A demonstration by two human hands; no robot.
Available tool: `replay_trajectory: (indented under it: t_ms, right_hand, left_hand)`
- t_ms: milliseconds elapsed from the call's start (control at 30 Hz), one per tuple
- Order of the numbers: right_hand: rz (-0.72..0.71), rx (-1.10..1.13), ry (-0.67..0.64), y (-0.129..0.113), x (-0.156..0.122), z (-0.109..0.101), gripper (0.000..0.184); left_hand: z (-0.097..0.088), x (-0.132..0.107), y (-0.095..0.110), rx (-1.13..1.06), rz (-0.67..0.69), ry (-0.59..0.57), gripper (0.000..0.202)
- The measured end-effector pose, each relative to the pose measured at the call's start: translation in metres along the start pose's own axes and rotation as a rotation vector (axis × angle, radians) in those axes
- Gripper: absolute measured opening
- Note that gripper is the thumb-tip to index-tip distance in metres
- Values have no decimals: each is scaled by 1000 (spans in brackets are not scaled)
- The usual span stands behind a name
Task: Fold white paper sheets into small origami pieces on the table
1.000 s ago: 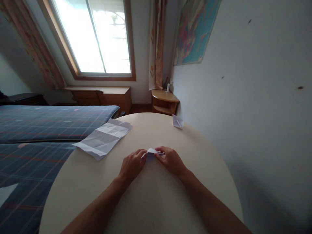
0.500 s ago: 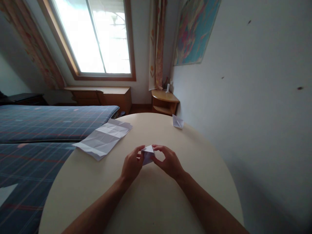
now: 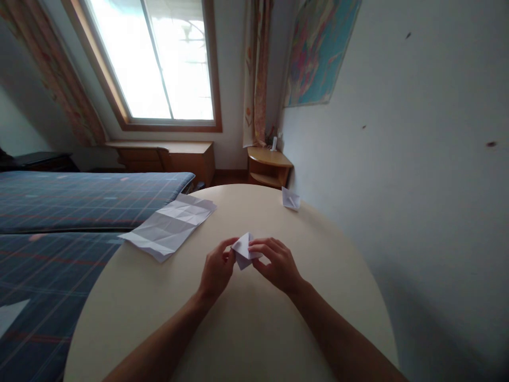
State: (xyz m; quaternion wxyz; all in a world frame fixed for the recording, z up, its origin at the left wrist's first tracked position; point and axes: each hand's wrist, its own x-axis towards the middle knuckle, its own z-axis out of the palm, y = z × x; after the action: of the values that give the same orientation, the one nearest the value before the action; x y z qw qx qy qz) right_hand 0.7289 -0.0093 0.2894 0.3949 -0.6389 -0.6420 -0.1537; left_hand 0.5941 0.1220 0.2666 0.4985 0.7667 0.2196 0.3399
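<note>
A small folded white paper with pointed flaps is held between my two hands, just above the middle of the round table. My left hand pinches its left side between thumb and fingers. On the other side, my right hand grips the right part, fingers on top and thumb below. Parts of the paper's right edge are hidden by those fingers. Farther off, at the table's far right edge, stands another folded paper piece.
Several creased white sheets lie overlapping at the table's left edge. A plaid mattress borders the table on the left, with a paper corner on it. The white wall rises close on the right.
The paper between my hands has changed shape: a pointed flap now stands up and a lower tip shows. My right fingers have shifted over its right side; my left hand has barely moved.
</note>
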Motion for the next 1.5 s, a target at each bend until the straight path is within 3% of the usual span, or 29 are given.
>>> replay_trajectory:
  t_ms: [167,433,600,800,900,1000,1133,1267,1500]
  right_hand:
    - [-29,-95,-15,2,-1,-1,4]
    - [-105,-164,-100,4,0,-5,11]
    - [-100,-135,-172,8,0,-7,18]
    - [-94,-82,-150,6,-1,-6,34]
    - [11,44,-65,1,-1,0,41]
    - [208,237,47,-4,-2,10,57]
    - [494,580,21,-6,-3,21,72]
    - [636,740,16,-3,-3,26,66]
    - [638,731,65,1,-1,25,35]
  left_hand:
    - [5,-1,3,-217,-80,-26,38]
    - [5,-4,15,-468,-224,-26,44]
    - [4,-1,14,-454,-209,2,53]
    - [7,2,9,-528,-143,26,57]
    - [8,2,6,-509,-109,50,51]
    - [10,1,5,-479,-77,62,50]
    - [11,0,6,-485,-64,66,58]
    - [11,-1,6,-500,-51,51,58]
    - [13,-1,3,-470,-69,-26,43]
